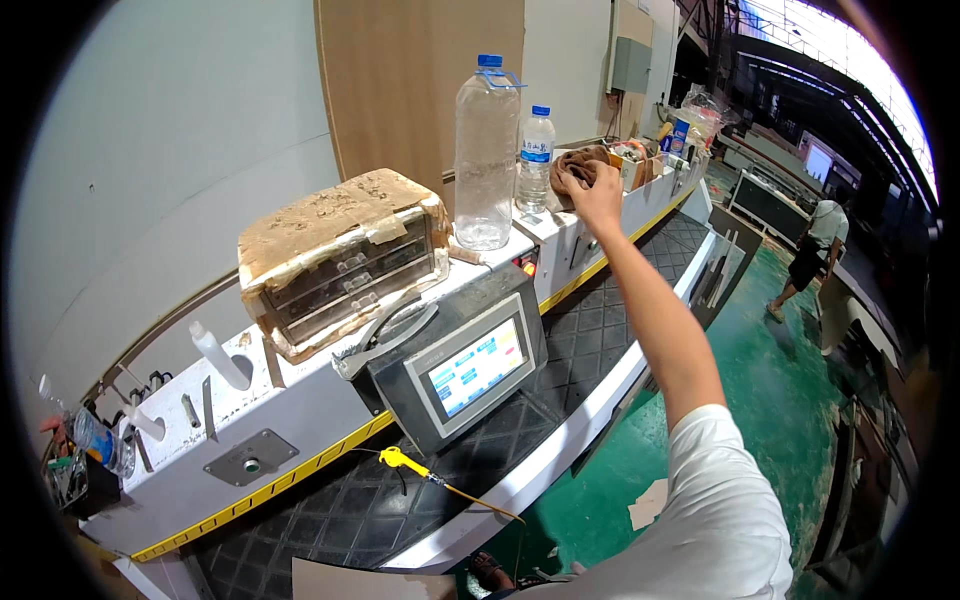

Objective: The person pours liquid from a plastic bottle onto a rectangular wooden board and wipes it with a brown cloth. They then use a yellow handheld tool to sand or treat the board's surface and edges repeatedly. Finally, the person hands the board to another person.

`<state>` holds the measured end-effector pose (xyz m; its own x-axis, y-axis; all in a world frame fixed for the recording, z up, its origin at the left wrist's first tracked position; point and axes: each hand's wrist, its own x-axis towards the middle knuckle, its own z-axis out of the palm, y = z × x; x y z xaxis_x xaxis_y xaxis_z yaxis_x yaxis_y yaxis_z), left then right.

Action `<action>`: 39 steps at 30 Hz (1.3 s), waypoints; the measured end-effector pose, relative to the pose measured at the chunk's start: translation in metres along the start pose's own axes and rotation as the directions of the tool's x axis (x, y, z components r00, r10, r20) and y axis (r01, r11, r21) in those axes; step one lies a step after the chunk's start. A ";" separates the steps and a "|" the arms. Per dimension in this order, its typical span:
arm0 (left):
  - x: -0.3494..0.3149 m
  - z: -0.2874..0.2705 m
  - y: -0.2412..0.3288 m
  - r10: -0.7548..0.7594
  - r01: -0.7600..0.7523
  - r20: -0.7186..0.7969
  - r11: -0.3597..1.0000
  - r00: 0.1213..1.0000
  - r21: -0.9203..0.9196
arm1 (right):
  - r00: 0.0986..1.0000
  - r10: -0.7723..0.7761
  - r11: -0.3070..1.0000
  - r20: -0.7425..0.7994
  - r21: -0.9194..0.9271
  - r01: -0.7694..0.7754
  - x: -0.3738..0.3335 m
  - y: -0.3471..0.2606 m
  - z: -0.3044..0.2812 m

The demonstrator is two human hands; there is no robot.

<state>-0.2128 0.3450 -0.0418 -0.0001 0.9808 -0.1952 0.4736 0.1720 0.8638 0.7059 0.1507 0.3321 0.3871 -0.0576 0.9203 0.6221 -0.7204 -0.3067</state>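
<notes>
My right hand (594, 190) reaches far forward along the machine top, arm fully stretched, and its fingers close on a brown crumpled cloth (576, 162) lying there. Just left of the cloth stand a small water bottle with a blue cap (536, 158) and a large, nearly empty clear bottle (486, 155). My left hand is out of view.
A worn, tape-covered small drawer box (340, 258) sits on the white machine top. A grey touchscreen panel (470, 365) hangs in front, above a black diamond-pattern belt (590, 330). A yellow-handled tool (405, 462) lies on the belt. Cluttered boxes (650, 150) lie beyond the cloth. A person (815, 250) walks on the green floor.
</notes>
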 end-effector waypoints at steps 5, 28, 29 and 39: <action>0.008 0.001 0.005 -0.009 0.017 -0.044 0.980 0.999 0.200 | 0.871 -0.012 0.997 0.492 -0.065 0.051 0.040 0.032 0.013; -0.089 0.153 0.180 0.501 -0.329 0.252 0.797 0.828 -0.507 | 0.365 -0.128 0.576 0.922 0.369 -0.729 -0.035 -0.042 -0.439; -0.130 0.151 0.223 0.600 -0.400 0.326 0.763 0.730 -0.508 | 0.295 -0.193 0.425 0.936 0.351 -0.835 -0.059 -0.046 -0.451; -0.392 0.131 0.363 0.438 -0.369 0.866 0.783 -0.243 -0.500 | 0.160 -0.298 0.343 0.941 0.262 -0.902 -0.229 -0.062 -0.598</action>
<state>0.0746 0.0109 0.2875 0.9697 -0.2432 0.0236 -0.0692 -0.1810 0.9810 0.1718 -0.2043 0.2859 0.5170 0.8559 0.0096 0.0425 -0.0145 -0.9990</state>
